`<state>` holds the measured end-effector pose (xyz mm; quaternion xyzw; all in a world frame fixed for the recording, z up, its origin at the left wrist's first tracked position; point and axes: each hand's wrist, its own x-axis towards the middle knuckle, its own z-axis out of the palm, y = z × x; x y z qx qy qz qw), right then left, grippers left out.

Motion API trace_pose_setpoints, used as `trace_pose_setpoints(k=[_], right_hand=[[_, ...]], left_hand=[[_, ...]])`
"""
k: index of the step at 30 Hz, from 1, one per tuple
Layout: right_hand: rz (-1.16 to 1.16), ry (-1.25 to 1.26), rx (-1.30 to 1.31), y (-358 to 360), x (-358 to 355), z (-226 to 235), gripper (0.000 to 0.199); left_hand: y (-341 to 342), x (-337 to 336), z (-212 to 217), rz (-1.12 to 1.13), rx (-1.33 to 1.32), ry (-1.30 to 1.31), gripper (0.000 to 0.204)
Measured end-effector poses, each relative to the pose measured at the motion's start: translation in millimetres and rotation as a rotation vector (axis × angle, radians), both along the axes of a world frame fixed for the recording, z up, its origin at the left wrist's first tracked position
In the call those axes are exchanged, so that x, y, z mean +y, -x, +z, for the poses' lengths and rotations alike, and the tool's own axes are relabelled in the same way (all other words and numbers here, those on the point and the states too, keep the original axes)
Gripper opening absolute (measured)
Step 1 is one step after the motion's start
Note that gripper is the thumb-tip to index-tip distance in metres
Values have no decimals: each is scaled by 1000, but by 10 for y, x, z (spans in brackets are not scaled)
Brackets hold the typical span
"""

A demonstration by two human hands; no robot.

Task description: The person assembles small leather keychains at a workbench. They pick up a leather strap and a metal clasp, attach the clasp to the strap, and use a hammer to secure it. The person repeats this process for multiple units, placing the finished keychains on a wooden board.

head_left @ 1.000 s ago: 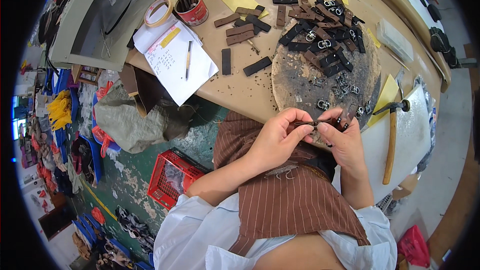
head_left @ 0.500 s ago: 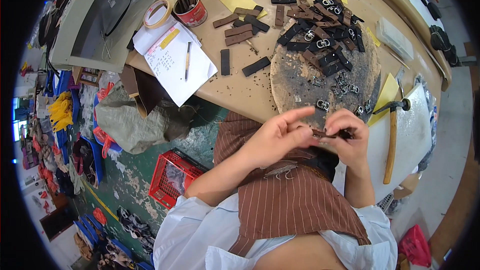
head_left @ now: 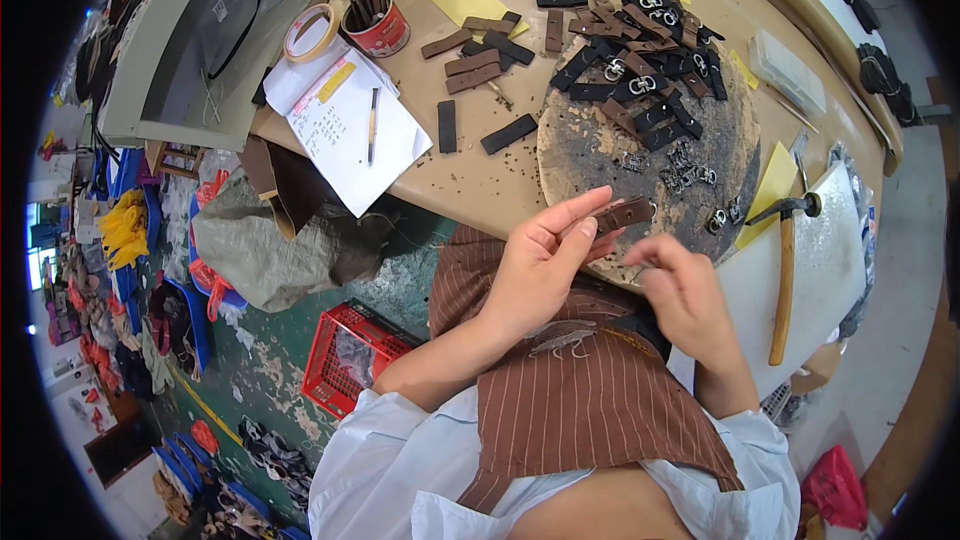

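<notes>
My left hand (head_left: 545, 265) pinches a short brown leather strap (head_left: 622, 214) between thumb and fingers, above the near edge of a round, worn work board (head_left: 590, 175). A bit of silver metal (head_left: 653, 208) shows at the strap's far end; whether it is fixed to the strap or lies behind it I cannot tell. My right hand (head_left: 690, 300) is apart from the strap, to its lower right, with fingers loosely bent and nothing visible in them. Small metal clasps (head_left: 685, 172) lie on the board, beyond the hands. Behind them is a heap of black and brown straps (head_left: 650, 65), some with silver clasps.
A hammer (head_left: 783, 290) lies on a white slab (head_left: 830, 260) at the right. Loose straps (head_left: 473, 72), a red can (head_left: 385, 35), a tape roll (head_left: 311, 33) and paper with a pen (head_left: 373, 130) occupy the table's left. Below stands a red crate (head_left: 335, 360).
My right hand has let go of the strap and moved down, away from it. My left hand has lifted the strap slightly, and more of it shows.
</notes>
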<state>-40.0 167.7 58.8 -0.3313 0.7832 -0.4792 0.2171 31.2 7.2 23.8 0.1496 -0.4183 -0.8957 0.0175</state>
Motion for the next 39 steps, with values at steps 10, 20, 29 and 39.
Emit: trace_pose_setpoints(k=[10,20,29,39], right_hand=[[-8,-117,228,-12,-146,-44,19],[118,85,-1158,133,78,-298,20],[-134,-172,179,25,-56,64,13],[-132,-122,14,8,-35,-68,25]], left_hand=[[-7,-6,46,-30,67,94,32],[-22,-52,-9,-140,114,184,29],[26,24,37,44,49,39,30],[-20,69,106,78,104,739,25]])
